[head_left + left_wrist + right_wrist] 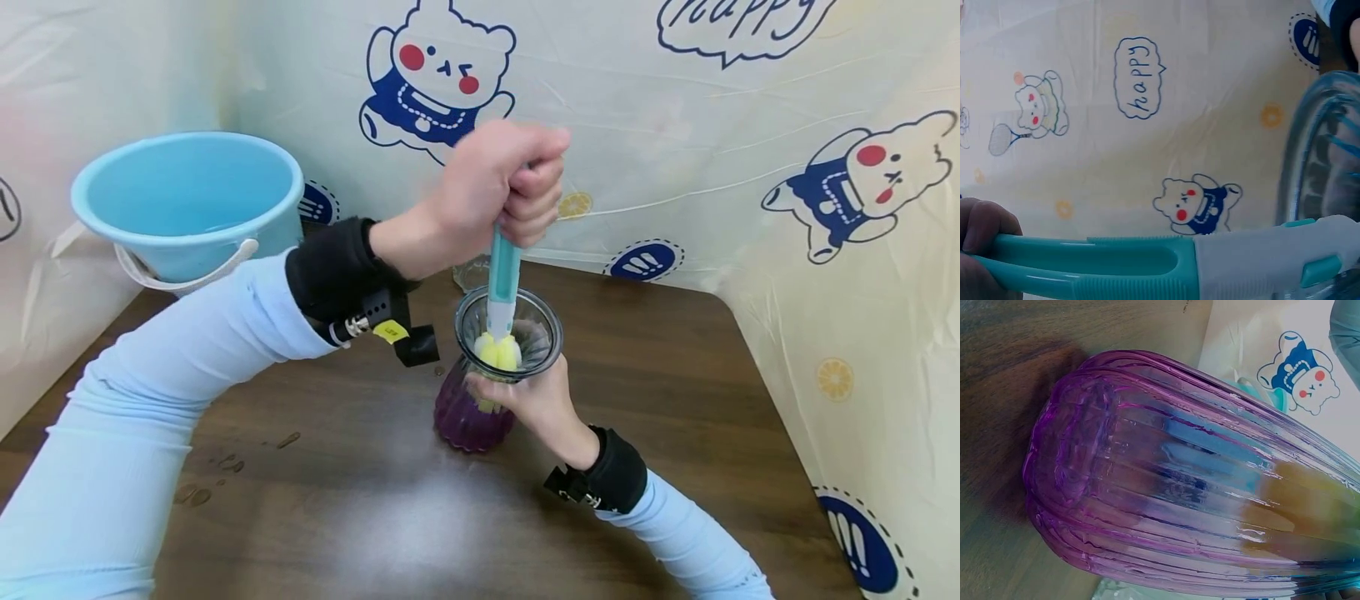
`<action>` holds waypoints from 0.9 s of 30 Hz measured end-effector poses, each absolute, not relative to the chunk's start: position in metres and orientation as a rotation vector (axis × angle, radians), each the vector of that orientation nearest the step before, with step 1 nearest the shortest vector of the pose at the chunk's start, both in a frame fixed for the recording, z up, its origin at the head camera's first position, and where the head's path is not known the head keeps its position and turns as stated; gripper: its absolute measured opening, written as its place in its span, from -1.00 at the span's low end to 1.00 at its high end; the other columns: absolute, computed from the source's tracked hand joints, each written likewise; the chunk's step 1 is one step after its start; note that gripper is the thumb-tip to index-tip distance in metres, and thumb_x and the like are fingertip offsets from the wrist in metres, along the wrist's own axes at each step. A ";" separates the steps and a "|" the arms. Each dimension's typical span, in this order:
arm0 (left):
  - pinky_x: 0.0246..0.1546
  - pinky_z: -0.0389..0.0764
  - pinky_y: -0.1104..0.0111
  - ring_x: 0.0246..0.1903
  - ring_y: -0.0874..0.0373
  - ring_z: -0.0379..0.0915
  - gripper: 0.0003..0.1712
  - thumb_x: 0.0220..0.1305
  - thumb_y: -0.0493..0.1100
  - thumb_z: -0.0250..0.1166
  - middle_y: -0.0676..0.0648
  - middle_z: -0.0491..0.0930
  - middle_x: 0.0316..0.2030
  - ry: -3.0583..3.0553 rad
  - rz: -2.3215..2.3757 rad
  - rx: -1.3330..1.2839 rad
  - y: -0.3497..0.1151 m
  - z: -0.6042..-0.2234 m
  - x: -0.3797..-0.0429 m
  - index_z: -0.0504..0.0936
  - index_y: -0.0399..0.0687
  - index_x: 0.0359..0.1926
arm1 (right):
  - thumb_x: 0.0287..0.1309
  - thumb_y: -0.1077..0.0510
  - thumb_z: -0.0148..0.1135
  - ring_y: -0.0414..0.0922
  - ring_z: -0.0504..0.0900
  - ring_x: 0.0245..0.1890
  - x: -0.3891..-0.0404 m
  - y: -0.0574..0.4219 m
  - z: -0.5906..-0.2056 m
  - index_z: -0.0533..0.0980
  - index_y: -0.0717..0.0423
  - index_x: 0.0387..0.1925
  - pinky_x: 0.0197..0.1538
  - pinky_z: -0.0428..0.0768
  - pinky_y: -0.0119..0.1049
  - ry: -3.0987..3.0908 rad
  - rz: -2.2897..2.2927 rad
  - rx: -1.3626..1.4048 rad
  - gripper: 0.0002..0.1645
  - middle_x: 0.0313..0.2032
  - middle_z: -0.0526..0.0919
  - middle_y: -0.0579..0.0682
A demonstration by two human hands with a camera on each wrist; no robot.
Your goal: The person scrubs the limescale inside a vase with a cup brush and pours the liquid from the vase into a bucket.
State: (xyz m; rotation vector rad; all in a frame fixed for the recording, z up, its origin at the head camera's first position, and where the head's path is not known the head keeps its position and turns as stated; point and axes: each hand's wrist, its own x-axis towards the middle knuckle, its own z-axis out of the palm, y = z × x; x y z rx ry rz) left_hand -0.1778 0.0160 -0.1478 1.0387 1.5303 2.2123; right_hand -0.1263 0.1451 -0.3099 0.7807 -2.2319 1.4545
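At the centre of the frame was a ribbed glass vase [472, 427], purple at its base and clear at its flared rim; whether its bottom touched the desk [360, 517] could not be told. The left hand [510, 183] made a fist round the upper end of a teal-and-white sponge brush [504, 271], probably so that force could run straight down it. The brush's yellow-and-white head [498, 352] sat inside the vase's mouth. The right hand [536, 396] was wrapped round the neck below the rim, presumably to steady the glass against the brush. At upper left was a light blue bucket [187, 239], perhaps kept aside to leave working room; wet spots [288, 439] lay at lower left.
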 end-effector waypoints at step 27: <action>-0.78 -0.09 0.40 -0.87 0.20 -0.15 -0.46 0.37 -0.24 -0.27 0.04 -0.06 -0.84 1.596 2.081 1.000 0.027 -0.202 -0.179 0.00 -0.09 -0.82 | -0.45 0.39 0.49 0.07 0.51 -0.33 -0.124 0.145 -0.307 0.36 0.47 -0.16 -0.24 0.49 -0.21 -2.279 1.392 0.773 -0.31 -0.29 0.56 0.27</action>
